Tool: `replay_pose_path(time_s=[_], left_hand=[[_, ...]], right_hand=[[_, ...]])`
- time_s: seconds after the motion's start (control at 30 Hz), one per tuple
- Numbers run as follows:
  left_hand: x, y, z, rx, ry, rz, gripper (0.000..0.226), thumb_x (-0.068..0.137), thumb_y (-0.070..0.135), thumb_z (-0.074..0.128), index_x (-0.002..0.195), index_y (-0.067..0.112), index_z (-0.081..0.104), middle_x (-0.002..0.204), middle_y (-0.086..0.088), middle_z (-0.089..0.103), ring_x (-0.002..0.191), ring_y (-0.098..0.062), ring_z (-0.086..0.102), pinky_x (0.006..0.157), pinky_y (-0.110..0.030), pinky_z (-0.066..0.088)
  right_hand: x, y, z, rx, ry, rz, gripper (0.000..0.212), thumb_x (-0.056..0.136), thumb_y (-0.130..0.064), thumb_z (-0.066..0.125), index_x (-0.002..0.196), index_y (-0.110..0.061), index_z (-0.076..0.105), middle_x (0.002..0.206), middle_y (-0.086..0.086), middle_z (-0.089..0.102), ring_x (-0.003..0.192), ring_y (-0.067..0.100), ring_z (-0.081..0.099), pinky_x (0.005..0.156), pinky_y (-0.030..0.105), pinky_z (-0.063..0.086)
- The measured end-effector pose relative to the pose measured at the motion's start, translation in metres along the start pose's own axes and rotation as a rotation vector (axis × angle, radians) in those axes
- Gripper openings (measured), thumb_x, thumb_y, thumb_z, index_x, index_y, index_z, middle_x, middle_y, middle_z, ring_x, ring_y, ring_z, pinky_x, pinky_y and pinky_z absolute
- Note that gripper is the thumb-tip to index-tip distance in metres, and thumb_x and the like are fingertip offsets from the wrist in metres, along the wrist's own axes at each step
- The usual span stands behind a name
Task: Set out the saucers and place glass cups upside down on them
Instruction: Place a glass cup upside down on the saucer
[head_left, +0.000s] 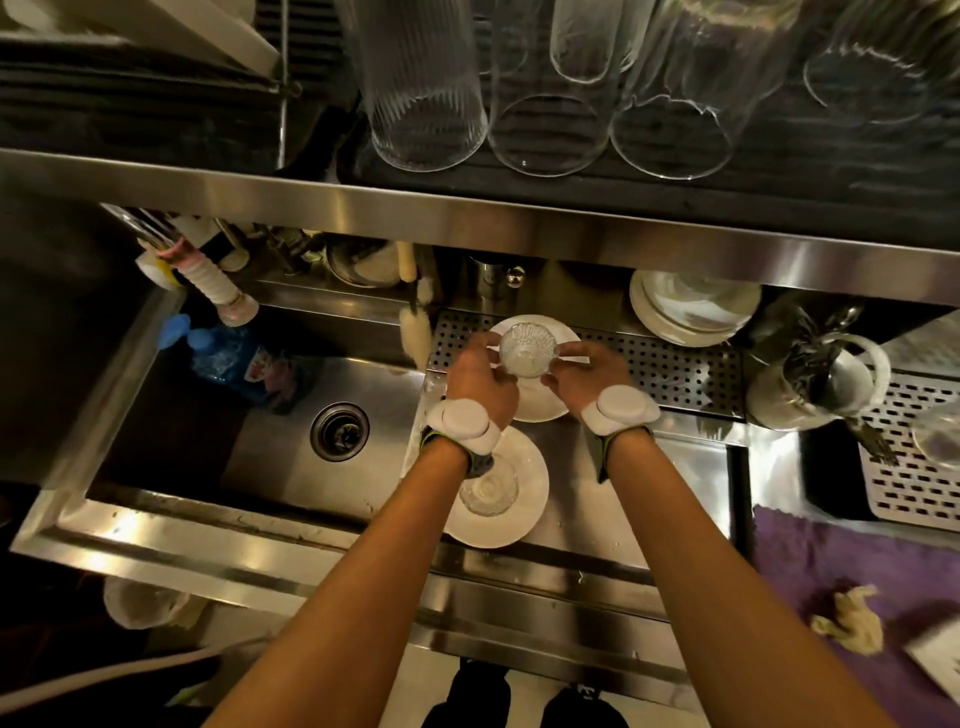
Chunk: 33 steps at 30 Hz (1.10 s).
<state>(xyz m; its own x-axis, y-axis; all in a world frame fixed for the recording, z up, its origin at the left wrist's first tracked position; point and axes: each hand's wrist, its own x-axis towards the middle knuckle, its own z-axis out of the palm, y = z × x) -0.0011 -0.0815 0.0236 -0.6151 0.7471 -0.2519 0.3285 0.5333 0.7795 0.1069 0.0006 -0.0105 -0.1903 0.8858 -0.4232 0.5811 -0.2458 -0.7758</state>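
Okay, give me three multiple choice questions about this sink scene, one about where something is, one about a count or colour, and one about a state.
1. Where is the drain?
A. in the sink basin, to the left of the saucers
B. on the purple cloth
C. on the upper shelf

2. What colour is the cloth at right?
A. green
B. purple
C. white

3. The glass cup over the far saucer is
A. lying in the sink
B. stacked on the shelf
C. held by the left hand and right hand

Answers: 1 A, it sits in the basin floor; 2 B, plainly purple; 3 C, fingers of both grip it.

Two saucers (540, 410) (524, 512) are laid out — two small glass cups (528, 349) (488, 488) counted, one gripped, one nearer; four tall glasses (426, 88) shelved beyond.
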Motion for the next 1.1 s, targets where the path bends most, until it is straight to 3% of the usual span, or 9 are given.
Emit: replay_pose_path(time_s=[0.23,0.4,0.5,0.63,0.73,0.8,0.93,1.03,1.1], left_hand=[[-0.001,-0.003,0.008,0.000,-0.045,-0.010,0.041,0.084,-0.004,0.056,0.123,0.008,0.056,0.115,-0.014,0.067,0.104,-0.030,0.065,0.091,-0.040,0.056],[-0.001,-0.007,0.011,0.024,-0.061,-0.015,0.043,0.083,-0.004,0.058,0.124,0.009,0.055,0.115,-0.012,0.067,0.102,-0.026,0.065,0.080,-0.026,0.051],[-0.003,-0.010,0.011,0.027,-0.070,-0.016,0.043,0.085,-0.003,0.056,0.126,0.010,0.054,0.116,-0.012,0.066,0.103,-0.026,0.064,0.084,-0.028,0.053],[-0.003,-0.009,0.010,0.016,-0.077,-0.035,0.038,0.092,0.003,0.052,0.130,0.009,0.052,0.119,-0.014,0.064,0.106,-0.030,0.065,0.092,-0.043,0.057],[-0.003,-0.008,0.006,0.004,-0.097,-0.070,0.038,0.095,0.008,0.053,0.133,0.010,0.051,0.122,-0.014,0.063,0.108,-0.031,0.065,0.096,-0.045,0.055],[-0.003,-0.010,0.004,0.010,-0.080,-0.091,0.038,0.095,0.009,0.053,0.132,0.009,0.051,0.121,-0.014,0.063,0.108,-0.031,0.065,0.097,-0.042,0.054],[-0.005,-0.015,-0.002,0.073,0.012,-0.102,0.034,0.095,0.010,0.052,0.128,0.008,0.056,0.121,-0.013,0.066,0.110,-0.028,0.064,0.088,-0.025,0.046],[-0.009,-0.020,-0.005,0.073,0.081,-0.103,0.033,0.091,0.006,0.052,0.124,0.007,0.057,0.122,-0.016,0.064,0.113,-0.033,0.061,0.094,-0.036,0.051],[-0.012,-0.021,-0.005,0.060,0.093,-0.104,0.036,0.089,0.004,0.052,0.125,0.006,0.054,0.127,-0.019,0.060,0.116,-0.035,0.059,0.099,-0.043,0.051]], right_hand=[[-0.001,0.010,-0.004,-0.028,0.001,0.043,0.025,0.080,-0.020,0.074,0.104,-0.023,0.072,0.115,0.007,0.074,0.105,0.025,0.071,0.090,0.028,0.053],[-0.006,0.012,-0.004,0.022,0.025,0.066,0.024,0.081,-0.017,0.072,0.104,-0.021,0.073,0.104,0.006,0.075,0.102,0.025,0.071,0.088,0.029,0.055],[-0.008,0.011,-0.003,0.050,0.045,0.079,0.017,0.078,-0.017,0.073,0.093,-0.027,0.072,0.097,0.005,0.076,0.099,0.025,0.073,0.090,0.033,0.058],[-0.007,0.013,-0.002,0.097,0.003,0.109,0.014,0.075,-0.022,0.072,0.075,-0.034,0.064,0.076,-0.006,0.074,0.090,0.023,0.076,0.091,0.041,0.061],[-0.002,0.020,-0.001,0.208,-0.029,0.117,0.005,0.077,-0.029,0.071,0.080,-0.031,0.068,0.075,-0.002,0.077,0.085,0.025,0.079,0.090,0.048,0.061],[0.002,0.024,-0.003,0.242,-0.024,0.109,0.013,0.083,-0.033,0.070,0.093,-0.024,0.072,0.070,-0.006,0.075,0.082,0.024,0.079,0.090,0.050,0.061],[0.002,0.023,-0.015,0.173,0.008,0.119,0.026,0.092,-0.033,0.062,0.108,-0.015,0.070,0.083,0.002,0.075,0.098,0.030,0.075,0.097,0.047,0.058],[0.001,0.023,-0.027,-0.016,0.041,0.106,0.028,0.093,-0.029,0.059,0.113,-0.015,0.073,0.113,0.006,0.075,0.111,0.026,0.069,0.090,0.025,0.047],[0.001,0.024,-0.031,-0.034,0.060,0.118,0.028,0.093,-0.026,0.060,0.113,-0.011,0.074,0.118,0.008,0.074,0.112,0.026,0.067,0.088,0.024,0.045]])
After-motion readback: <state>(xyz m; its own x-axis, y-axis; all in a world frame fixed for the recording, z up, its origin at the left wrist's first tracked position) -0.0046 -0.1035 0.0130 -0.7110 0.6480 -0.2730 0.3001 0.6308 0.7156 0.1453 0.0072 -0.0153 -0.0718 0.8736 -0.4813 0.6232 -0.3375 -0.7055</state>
